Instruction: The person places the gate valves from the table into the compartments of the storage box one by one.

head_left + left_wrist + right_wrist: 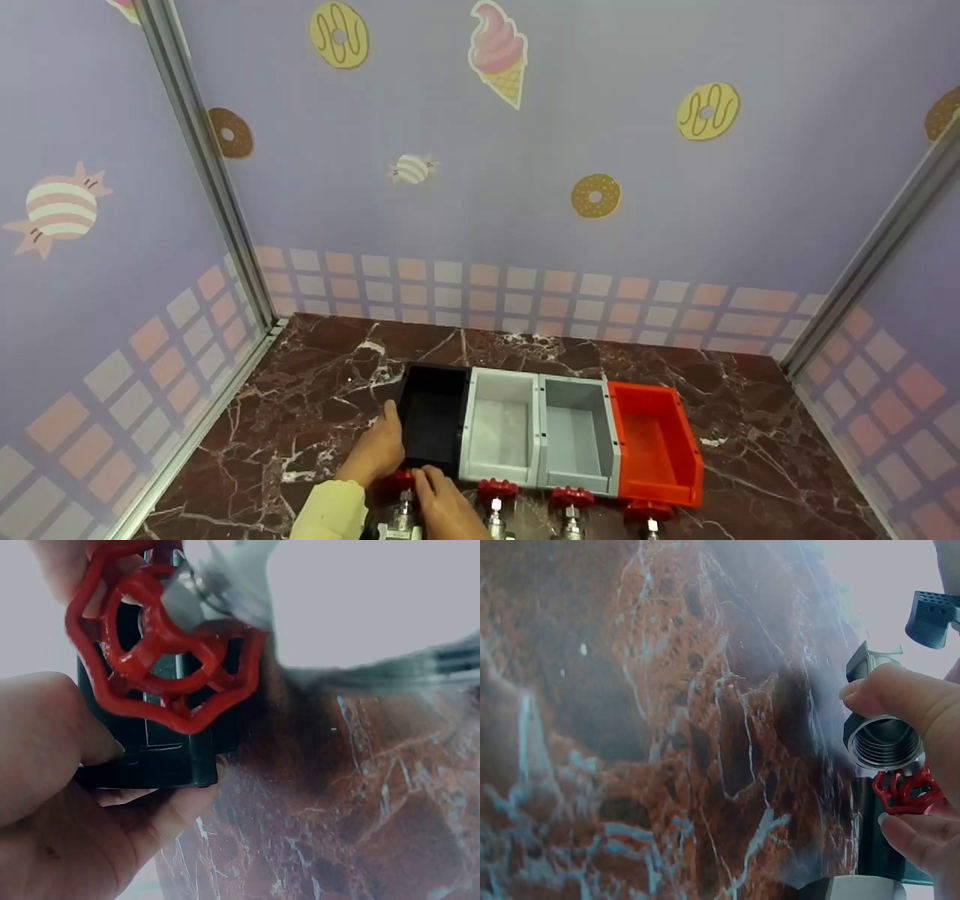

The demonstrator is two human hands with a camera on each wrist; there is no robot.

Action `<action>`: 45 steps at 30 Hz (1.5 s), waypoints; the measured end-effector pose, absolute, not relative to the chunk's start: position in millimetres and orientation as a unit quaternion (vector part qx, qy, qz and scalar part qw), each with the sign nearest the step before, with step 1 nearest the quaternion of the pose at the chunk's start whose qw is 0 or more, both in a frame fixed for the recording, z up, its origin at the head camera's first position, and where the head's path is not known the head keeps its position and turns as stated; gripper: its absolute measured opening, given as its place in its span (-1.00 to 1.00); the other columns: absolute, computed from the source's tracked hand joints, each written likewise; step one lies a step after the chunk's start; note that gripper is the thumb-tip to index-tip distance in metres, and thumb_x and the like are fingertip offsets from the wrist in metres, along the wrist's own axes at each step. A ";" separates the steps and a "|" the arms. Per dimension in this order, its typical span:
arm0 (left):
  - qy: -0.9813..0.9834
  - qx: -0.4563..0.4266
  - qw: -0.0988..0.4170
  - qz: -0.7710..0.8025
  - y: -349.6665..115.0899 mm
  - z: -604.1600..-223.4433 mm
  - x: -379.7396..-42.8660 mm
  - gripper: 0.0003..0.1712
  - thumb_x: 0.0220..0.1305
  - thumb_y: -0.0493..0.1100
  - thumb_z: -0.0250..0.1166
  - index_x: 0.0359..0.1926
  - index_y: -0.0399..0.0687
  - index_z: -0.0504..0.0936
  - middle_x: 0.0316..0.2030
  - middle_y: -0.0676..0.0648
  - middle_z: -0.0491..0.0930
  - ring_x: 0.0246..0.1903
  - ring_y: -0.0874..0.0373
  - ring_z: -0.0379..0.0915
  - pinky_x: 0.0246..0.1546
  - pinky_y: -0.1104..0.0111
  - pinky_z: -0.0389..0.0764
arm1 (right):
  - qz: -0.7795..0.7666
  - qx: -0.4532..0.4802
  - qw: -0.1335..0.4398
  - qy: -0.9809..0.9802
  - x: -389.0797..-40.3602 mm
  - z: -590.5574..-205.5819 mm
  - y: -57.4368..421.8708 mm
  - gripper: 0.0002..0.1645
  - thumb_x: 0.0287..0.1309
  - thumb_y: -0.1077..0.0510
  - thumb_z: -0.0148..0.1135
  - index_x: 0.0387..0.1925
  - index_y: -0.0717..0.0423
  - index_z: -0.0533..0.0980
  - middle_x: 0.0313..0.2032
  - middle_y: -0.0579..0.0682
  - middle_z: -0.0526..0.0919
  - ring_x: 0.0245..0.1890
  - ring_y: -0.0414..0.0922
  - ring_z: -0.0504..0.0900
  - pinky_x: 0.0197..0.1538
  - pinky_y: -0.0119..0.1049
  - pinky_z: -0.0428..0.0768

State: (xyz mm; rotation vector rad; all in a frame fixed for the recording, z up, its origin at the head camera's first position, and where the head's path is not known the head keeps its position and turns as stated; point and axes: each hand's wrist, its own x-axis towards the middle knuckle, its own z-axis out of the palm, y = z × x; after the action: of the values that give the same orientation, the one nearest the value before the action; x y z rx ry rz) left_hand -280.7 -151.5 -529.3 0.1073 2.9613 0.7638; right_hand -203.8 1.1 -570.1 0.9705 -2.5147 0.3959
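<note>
Purple dessert-print walls (pixel 525 165), metal posts (pixel 216 180), marbled tabletop (pixel 757 420)

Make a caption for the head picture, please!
Left hand on a black bin, right hand on a red-wheeled valve.

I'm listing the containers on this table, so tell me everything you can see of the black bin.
The black bin is rectangular and open-topped, plastic-looking, with raised walls and nothing discernible inside. It sits upright on the dark marbled table, leftmost in the row, beside the white bin. The left grip holds its left side. A red handwheel overlaps its front in the head view; whether they touch is unclear.
</note>
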 end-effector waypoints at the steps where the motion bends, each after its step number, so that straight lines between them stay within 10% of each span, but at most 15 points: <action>1: 0.967 0.035 0.042 0.249 -152.2 -529.0 -280.6 -0.22 0.11 -0.45 0.04 0.31 -0.47 -0.13 0.16 -0.54 0.23 0.04 -0.37 0.34 0.05 -0.05 0.35 | 0.145 0.350 0.201 -0.903 -204.0 -569.1 1.2 -0.20 -0.30 0.23 0.45 0.11 0.22 0.36 -0.05 0.15 0.50 -0.20 -0.08 0.58 -0.21 -0.37 0.56; 12: 0.966 0.039 0.039 0.252 -156.1 -528.7 -280.2 -0.20 0.08 -0.47 0.05 0.30 -0.49 -0.14 0.15 -0.55 0.23 0.06 -0.37 0.33 0.06 -0.05 0.34 | 0.174 0.354 0.150 -0.907 -207.3 -559.5 6.5 0.11 -0.45 -0.12 0.54 0.18 0.25 0.29 0.06 0.19 0.43 -0.04 -0.01 0.53 -0.06 -0.30 0.55; 24: 0.965 0.034 0.043 0.258 -154.6 -526.6 -280.9 -0.18 0.07 -0.47 0.07 0.31 -0.47 -0.14 0.18 -0.53 0.20 0.06 -0.36 0.33 0.06 -0.05 0.33 | 0.189 0.342 0.047 -0.919 -211.3 -543.5 17.6 0.26 -0.34 -0.52 0.21 0.30 0.16 0.16 0.18 0.18 0.32 0.11 0.03 0.44 0.05 -0.23 0.51; 33: 0.966 0.034 0.019 0.255 -154.2 -529.6 -281.2 -0.20 0.04 -0.46 0.06 0.29 -0.47 -0.09 0.11 -0.53 0.29 0.04 -0.36 0.35 0.08 -0.03 0.33 | 0.221 0.322 0.053 -0.919 -216.4 -531.9 25.1 0.29 -0.44 -0.12 0.51 0.35 0.14 0.07 0.25 0.17 0.23 0.22 0.01 0.33 0.12 -0.18 0.46; 45: 0.966 0.043 0.001 0.254 -150.8 -530.4 -279.5 -0.20 -0.01 -0.46 0.09 0.27 -0.49 -0.05 0.10 -0.52 0.31 0.02 -0.34 0.38 0.05 -0.02 0.36 | 0.220 0.293 0.058 -0.929 -228.0 -522.1 30.1 0.29 -0.48 -0.13 0.51 0.34 0.15 0.09 0.26 0.17 0.24 0.23 0.02 0.32 0.16 -0.17 0.42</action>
State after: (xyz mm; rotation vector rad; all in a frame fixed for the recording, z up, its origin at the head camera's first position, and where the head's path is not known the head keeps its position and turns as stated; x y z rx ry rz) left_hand -279.5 -150.8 -530.4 0.1352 3.0331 0.7968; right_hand -228.0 30.1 -522.1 0.8892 -2.8137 0.6662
